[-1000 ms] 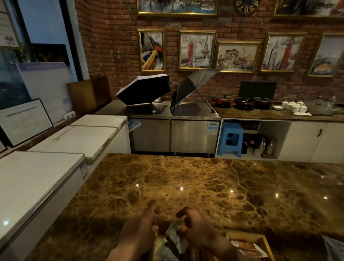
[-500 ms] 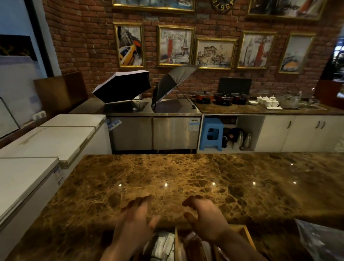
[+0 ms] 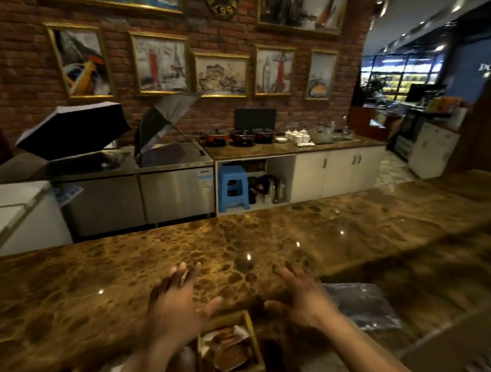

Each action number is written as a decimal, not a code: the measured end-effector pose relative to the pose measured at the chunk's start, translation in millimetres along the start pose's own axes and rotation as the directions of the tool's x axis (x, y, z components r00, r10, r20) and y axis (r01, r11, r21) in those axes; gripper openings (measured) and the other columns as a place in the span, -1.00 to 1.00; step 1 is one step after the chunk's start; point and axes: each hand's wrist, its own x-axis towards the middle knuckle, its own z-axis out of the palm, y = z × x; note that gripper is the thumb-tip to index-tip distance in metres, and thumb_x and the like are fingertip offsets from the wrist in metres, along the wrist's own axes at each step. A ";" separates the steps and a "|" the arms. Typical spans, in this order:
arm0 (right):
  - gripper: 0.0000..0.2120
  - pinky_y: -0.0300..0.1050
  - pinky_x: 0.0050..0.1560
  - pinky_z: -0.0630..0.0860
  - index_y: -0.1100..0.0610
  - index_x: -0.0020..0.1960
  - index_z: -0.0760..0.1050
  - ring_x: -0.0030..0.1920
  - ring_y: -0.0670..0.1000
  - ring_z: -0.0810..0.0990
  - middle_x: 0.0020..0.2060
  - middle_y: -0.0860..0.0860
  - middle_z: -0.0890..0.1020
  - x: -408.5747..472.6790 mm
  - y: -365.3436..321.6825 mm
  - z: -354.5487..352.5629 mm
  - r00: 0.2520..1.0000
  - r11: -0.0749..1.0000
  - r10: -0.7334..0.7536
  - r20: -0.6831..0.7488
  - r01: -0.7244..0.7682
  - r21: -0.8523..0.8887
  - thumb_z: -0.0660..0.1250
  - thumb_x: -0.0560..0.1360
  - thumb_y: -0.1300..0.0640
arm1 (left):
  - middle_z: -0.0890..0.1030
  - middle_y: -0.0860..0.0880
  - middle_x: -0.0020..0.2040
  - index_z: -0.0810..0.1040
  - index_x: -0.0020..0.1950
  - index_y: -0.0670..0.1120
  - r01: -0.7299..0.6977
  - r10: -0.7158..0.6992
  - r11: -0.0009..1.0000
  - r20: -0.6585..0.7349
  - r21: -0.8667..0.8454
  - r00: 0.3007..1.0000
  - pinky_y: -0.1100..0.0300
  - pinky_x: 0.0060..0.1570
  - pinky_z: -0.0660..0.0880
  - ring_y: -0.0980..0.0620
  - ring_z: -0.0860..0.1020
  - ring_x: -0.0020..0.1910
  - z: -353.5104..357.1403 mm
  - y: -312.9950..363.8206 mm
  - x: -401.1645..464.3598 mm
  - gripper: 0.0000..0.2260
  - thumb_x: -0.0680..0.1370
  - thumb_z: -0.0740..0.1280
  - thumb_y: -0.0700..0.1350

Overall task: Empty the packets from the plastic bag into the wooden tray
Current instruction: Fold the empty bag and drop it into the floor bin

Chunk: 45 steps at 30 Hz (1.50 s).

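A divided wooden tray [image 3: 250,325] sits at the near edge of the brown marble counter [image 3: 101,273], partly under my left forearm. Brown and white packets [image 3: 228,349] lie in its right compartment. My left hand [image 3: 176,306] hovers over the tray's left part, fingers spread, holding nothing. My right hand [image 3: 304,296] hovers to the right of the tray, fingers apart and empty. A crumpled clear plastic bag [image 3: 364,304] lies flat on the counter just right of my right hand.
White chest freezers [image 3: 9,215] stand at the left. Behind the counter are a steel worktop with two open umbrellas [image 3: 73,132], a blue stool [image 3: 233,186], pots [image 3: 238,135] and white cabinets [image 3: 337,172] along a brick wall.
Both hands have let go of the packets, lifted from the tray and spread open. The view has swung to the right, bringing the plastic bag further into sight.
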 end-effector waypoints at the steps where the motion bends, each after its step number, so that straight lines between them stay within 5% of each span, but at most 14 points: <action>1: -0.20 0.13 0.53 0.14 -0.16 0.58 0.06 0.58 0.10 0.10 0.60 -0.02 0.09 -3.4 17.5 -7.2 1.000 1.000 0.004 -0.013 -0.004 -0.003 0.28 0.47 -0.39 | -0.03 0.06 0.64 -0.03 0.60 0.20 -0.005 0.005 1.000 0.022 -0.001 1.000 -0.01 0.56 -0.07 0.00 -0.05 0.61 2.3 16.9 4.5 -0.21 0.46 0.11 0.47; 9: -0.09 0.26 0.57 -0.12 -0.22 0.61 -0.12 0.62 0.09 -0.23 0.64 -0.02 -0.16 -11.8 144.6 -57.1 0.991 0.988 0.101 -0.089 -0.111 -0.109 0.11 0.40 -0.54 | -0.04 0.08 0.64 -0.01 0.59 0.22 -0.122 0.121 0.992 0.044 0.023 0.992 -0.07 0.56 0.00 -0.02 -0.03 0.61 37.6 151.2 33.1 -0.17 0.41 0.15 0.50; 12: -0.06 0.32 0.55 -0.06 -0.24 0.60 -0.12 0.62 0.13 -0.18 0.64 0.00 -0.13 -14.8 184.5 -62.1 0.987 0.987 0.114 -0.115 -0.125 -0.097 0.09 0.37 -0.59 | -0.02 0.09 0.63 -0.05 0.57 0.27 -0.162 0.157 0.986 0.109 0.047 0.982 -0.05 0.54 0.07 -0.04 0.05 0.59 59.5 195.2 38.6 -0.14 0.37 0.23 0.48; 16: -0.06 0.35 0.54 0.03 -0.24 0.59 -0.10 0.62 0.18 -0.13 0.64 0.03 -0.08 -16.8 233.0 -59.0 0.985 0.978 0.169 -0.030 -0.172 -0.119 0.13 0.35 -0.57 | -0.14 0.08 0.63 -0.12 0.58 0.25 -0.235 0.211 0.970 0.250 0.069 0.945 -0.07 0.56 -0.07 -0.03 -0.10 0.60 101.4 234.8 42.6 -0.05 0.32 0.24 0.51; 23: 0.03 0.23 0.56 0.01 -0.35 0.56 -0.22 0.62 0.11 -0.22 0.63 -0.03 -0.25 -20.7 264.4 -45.5 0.953 0.985 0.173 0.250 -0.167 -0.047 0.35 0.33 -0.47 | -0.07 0.06 0.63 -0.06 0.58 0.24 -0.304 0.236 0.946 0.399 0.114 0.886 0.04 0.53 -0.04 -0.04 -0.02 0.59 146.8 247.9 32.5 0.06 0.22 0.41 0.43; 28: -0.04 0.08 0.57 0.16 -0.14 0.62 -0.05 0.60 0.13 0.08 0.64 -0.01 -0.06 -20.4 268.6 -37.3 0.947 0.994 0.086 0.309 -0.060 -0.095 0.46 0.43 -0.23 | -0.08 0.07 0.63 -0.07 0.58 0.25 -0.300 0.221 0.946 0.441 0.118 0.870 0.11 0.53 -0.02 0.02 0.00 0.59 156.4 244.0 31.0 0.01 0.31 0.48 0.28; 33: -0.48 0.03 0.42 0.39 -0.05 0.47 0.37 0.44 0.14 0.42 0.45 0.07 0.42 -8.1 273.2 -27.7 0.964 0.992 0.076 0.254 -0.048 -0.113 0.39 0.53 0.02 | 0.03 0.10 0.62 0.05 0.55 0.27 -0.276 0.222 0.958 0.408 0.076 0.885 0.18 0.52 0.08 0.10 0.13 0.55 162.7 241.3 30.4 -0.09 0.32 0.48 0.23; 36: -0.58 0.01 0.39 0.41 -0.03 0.40 0.46 0.39 0.14 0.48 0.37 0.08 0.52 -5.2 277.4 -26.4 0.971 0.991 0.064 0.230 -0.034 -0.131 0.35 0.55 0.10 | 0.13 0.15 0.58 0.12 0.53 0.27 -0.264 0.230 0.963 0.369 0.045 0.901 0.22 0.47 0.13 0.13 0.21 0.52 163.5 241.9 29.9 -0.15 0.34 0.47 0.23; 41: -0.69 -0.06 0.32 0.45 -0.04 0.26 0.57 0.28 0.10 0.57 0.24 0.04 0.62 2.4 274.1 -26.8 0.989 0.998 0.051 0.142 -0.043 -0.054 0.37 0.53 0.00 | 0.30 0.21 0.48 0.25 0.50 0.19 -0.250 0.233 0.968 0.276 0.027 0.932 0.31 0.42 0.19 0.17 0.30 0.46 155.8 240.8 31.3 -0.31 0.41 0.42 0.18; 45: -0.75 -0.11 0.31 0.45 -0.11 0.22 0.57 0.25 0.02 0.59 0.19 -0.04 0.62 10.7 262.9 -38.7 0.998 1.000 -0.001 0.067 0.001 -0.001 0.35 0.55 -0.01 | 0.37 0.22 0.44 0.28 0.45 0.22 -0.237 0.217 0.970 0.240 0.056 0.946 0.17 0.41 0.30 0.15 0.38 0.40 135.0 238.8 37.9 -0.37 0.42 0.40 0.20</action>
